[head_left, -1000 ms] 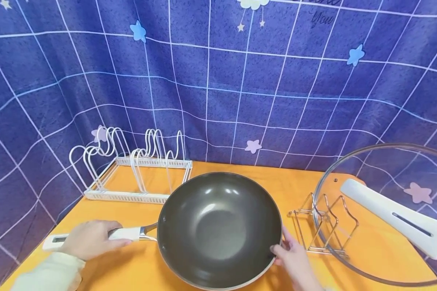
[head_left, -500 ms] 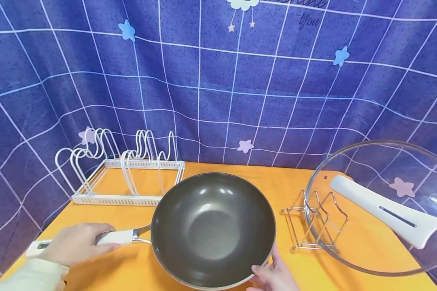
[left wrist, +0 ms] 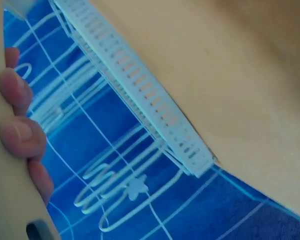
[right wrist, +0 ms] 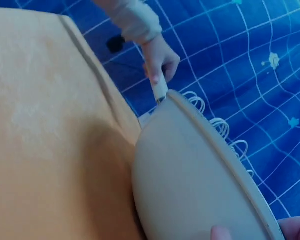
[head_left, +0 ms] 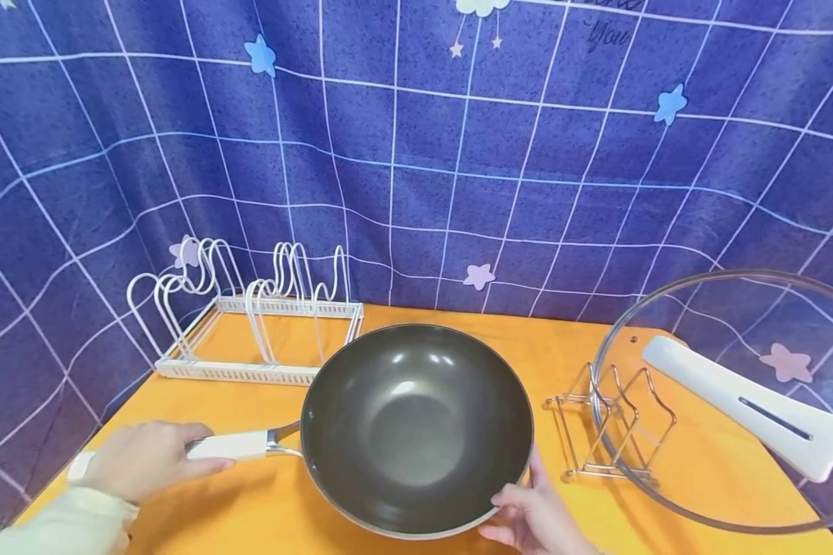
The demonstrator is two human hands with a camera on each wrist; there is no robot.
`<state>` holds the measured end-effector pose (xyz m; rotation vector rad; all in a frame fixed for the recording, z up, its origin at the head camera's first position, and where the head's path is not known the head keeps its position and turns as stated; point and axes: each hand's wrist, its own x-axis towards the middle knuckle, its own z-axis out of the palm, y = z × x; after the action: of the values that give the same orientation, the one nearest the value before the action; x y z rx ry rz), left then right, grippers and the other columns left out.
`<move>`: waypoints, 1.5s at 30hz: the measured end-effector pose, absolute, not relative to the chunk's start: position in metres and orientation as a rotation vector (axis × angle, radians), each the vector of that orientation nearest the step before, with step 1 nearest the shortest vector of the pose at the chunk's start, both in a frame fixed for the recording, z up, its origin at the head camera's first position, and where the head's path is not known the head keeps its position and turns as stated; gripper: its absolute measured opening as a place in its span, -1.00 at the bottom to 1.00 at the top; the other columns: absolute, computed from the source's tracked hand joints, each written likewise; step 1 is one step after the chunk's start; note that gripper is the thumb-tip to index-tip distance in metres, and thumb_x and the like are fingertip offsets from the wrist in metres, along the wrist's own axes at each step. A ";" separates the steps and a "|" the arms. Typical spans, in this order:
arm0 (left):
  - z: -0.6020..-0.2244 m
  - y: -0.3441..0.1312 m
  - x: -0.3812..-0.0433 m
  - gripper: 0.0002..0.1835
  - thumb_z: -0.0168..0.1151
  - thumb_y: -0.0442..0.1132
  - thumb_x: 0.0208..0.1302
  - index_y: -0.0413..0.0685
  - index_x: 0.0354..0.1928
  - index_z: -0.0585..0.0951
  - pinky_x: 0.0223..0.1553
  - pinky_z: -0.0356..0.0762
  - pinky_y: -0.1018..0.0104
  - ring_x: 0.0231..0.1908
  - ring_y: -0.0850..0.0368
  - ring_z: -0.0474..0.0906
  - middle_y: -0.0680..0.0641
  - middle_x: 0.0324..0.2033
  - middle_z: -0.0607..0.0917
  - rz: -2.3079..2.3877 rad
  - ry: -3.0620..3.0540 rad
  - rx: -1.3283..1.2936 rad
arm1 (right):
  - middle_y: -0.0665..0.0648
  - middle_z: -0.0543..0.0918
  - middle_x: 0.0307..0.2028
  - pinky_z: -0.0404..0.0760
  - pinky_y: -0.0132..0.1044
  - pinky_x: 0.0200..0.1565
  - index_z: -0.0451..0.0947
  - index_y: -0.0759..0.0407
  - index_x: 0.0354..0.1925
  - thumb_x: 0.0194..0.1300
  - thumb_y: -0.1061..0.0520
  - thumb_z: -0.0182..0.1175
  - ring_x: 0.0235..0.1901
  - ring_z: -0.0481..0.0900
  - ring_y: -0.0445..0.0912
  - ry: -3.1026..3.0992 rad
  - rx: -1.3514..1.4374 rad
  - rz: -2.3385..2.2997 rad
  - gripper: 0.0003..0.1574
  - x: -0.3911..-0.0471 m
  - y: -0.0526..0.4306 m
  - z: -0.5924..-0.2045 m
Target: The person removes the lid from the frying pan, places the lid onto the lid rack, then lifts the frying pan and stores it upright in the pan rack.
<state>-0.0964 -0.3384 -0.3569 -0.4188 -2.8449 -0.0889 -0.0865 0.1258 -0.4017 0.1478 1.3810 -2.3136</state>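
A dark-lined wok with a pale outside faces up toward the head camera at the middle of the table. My left hand grips its white handle; in the left wrist view the fingertips curl round that handle. At the lower right of the wok, my right hand pinches the rim, thumb on the inside edge and fingers beneath. The right wrist view shows the wok's pale underside tilted over the table, its shadow on the cloth.
A white wire rack stands behind the wok on the left. At right, a small metal wire rack holds a large glass lid upright, its white handle facing me. A blue grid curtain hangs behind the orange table.
The head view shifted one way and back. Both hands keep hold of the wok, and the right hand sits slightly lower along its rim than a second ago.
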 end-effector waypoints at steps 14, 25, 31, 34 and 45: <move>-0.356 -0.312 -0.099 -0.56 0.34 0.33 -0.13 0.21 -0.62 0.42 -0.77 0.14 0.33 -0.74 0.30 0.11 0.27 -0.78 0.18 -0.011 -2.692 -0.399 | 0.20 0.50 0.07 0.69 -0.16 -0.25 -0.56 -0.27 0.47 0.05 0.46 -0.06 -0.32 0.69 -0.01 1.596 0.076 -2.298 0.32 -0.122 0.140 -0.401; -0.364 -0.308 -0.108 -0.57 0.37 0.31 -0.08 0.13 -0.42 0.62 -0.68 0.35 0.19 -0.68 0.21 0.33 0.18 -0.70 0.44 -0.178 -2.846 -0.293 | 0.20 0.64 -0.06 0.70 -0.17 -0.34 -0.50 -0.16 0.50 0.08 0.41 -0.05 -0.40 0.71 -0.03 1.711 0.108 -2.241 0.25 -0.132 0.144 -0.401; -0.352 -0.320 -0.113 -0.55 0.33 0.28 0.01 0.09 -0.28 0.67 -0.63 0.37 0.22 -0.61 0.28 0.35 0.20 -0.59 0.54 -0.228 -2.915 -0.299 | 0.09 0.63 -0.10 0.70 -0.15 -0.36 -0.44 -0.22 0.50 0.20 0.34 0.02 -0.29 0.69 -0.03 1.718 0.143 -2.251 0.19 -0.120 0.131 -0.395; -0.348 -0.328 -0.112 -0.60 0.33 0.24 0.03 0.11 -0.29 0.65 -0.61 0.34 0.30 -0.61 0.34 0.31 0.27 -0.60 0.49 -0.251 -2.961 -0.362 | 0.13 0.61 -0.09 0.70 -0.13 -0.39 -0.41 -0.22 0.50 0.18 0.34 0.07 -0.30 0.69 -0.01 1.787 0.182 -2.250 0.20 -0.111 0.118 -0.394; -0.348 -0.319 -0.101 -0.65 0.36 0.21 -0.01 0.18 -0.53 0.48 -0.71 0.22 0.30 -0.71 0.29 0.20 0.26 -0.73 0.28 -0.090 -2.821 -0.415 | 0.09 0.68 -0.43 0.68 -0.22 -0.48 -0.26 -0.14 0.51 0.00 0.49 -0.02 -0.58 0.65 -0.13 1.808 0.217 -2.454 0.24 -0.121 0.104 -0.397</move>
<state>-0.1005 -0.3195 -0.3478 -0.4153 -2.8208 -0.0903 -0.1209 0.1043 -0.3968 0.2169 1.8078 -2.4545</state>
